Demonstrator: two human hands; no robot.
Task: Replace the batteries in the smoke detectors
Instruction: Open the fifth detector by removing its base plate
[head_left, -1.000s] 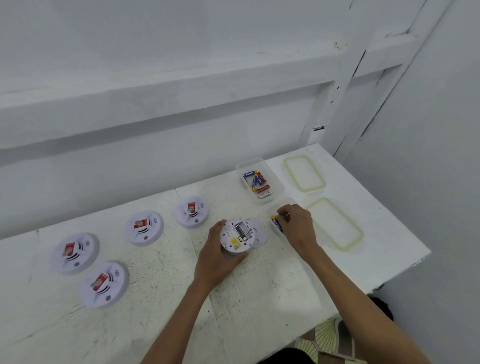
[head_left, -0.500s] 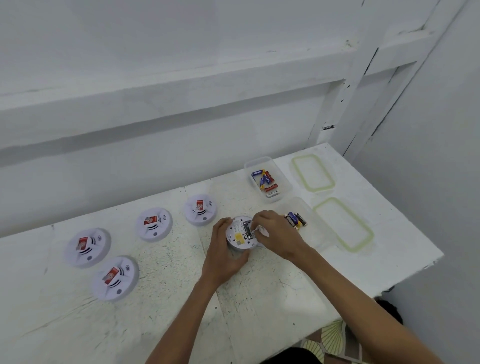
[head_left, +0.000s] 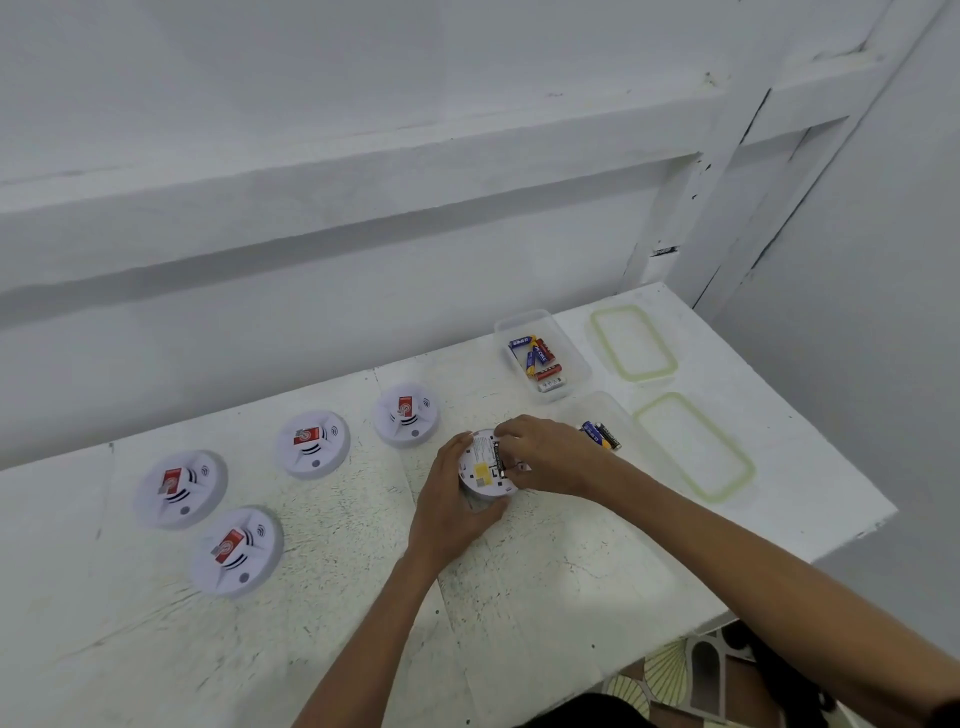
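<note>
We look down on a white table (head_left: 571, 571). Near its middle a smoke detector (head_left: 480, 470) lies back up. The left hand (head_left: 452, 514) grips its left rim, fingers curled round the edge. The right hand (head_left: 550, 457) rests on its right side, fingers bent and close together, tips pinching at the dark battery slot; we cannot tell whether a battery sits under them. To the left lie four more detectors (head_left: 311, 444), face up. Just beyond the right hand, a clear box (head_left: 639, 441) holds two batteries (head_left: 601, 435); a second box (head_left: 576, 364) farther back holds several. Two green-rimmed lids (head_left: 634, 343) lie to the right.
</note>
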